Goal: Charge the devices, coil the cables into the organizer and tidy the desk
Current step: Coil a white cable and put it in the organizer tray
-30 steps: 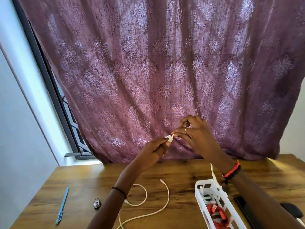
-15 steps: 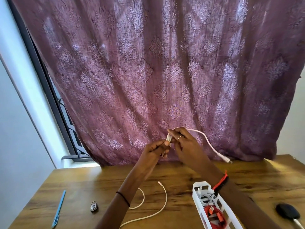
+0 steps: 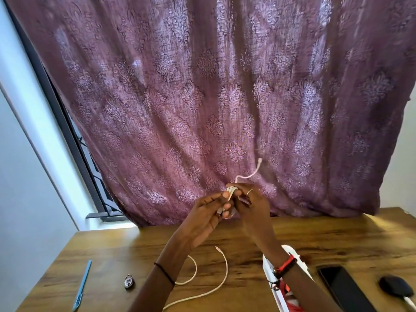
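Both hands are raised above the wooden desk (image 3: 337, 239), in front of the curtain. My left hand (image 3: 206, 218) and my right hand (image 3: 252, 204) together hold a small bundle of coiled white cable (image 3: 231, 192). A short free end with a plug (image 3: 259, 162) sticks up to the right of the bundle. A second white cable (image 3: 222, 282) lies loose on the desk under my left forearm. The white organizer (image 3: 269, 270) stands at the right, mostly behind my right wrist, with something red inside.
A black phone (image 3: 342, 287) and a black mouse (image 3: 396, 288) lie at the right. At the left sit a blue pen (image 3: 82, 284) and a small padlock (image 3: 128, 281). A purple patterned curtain (image 3: 213, 97) hangs behind the desk, with a window frame at left.
The long loop of white cable hanging to the right has been wound into the bundle. Only a short end now sticks up. Both hands sit slightly lower and closer together.
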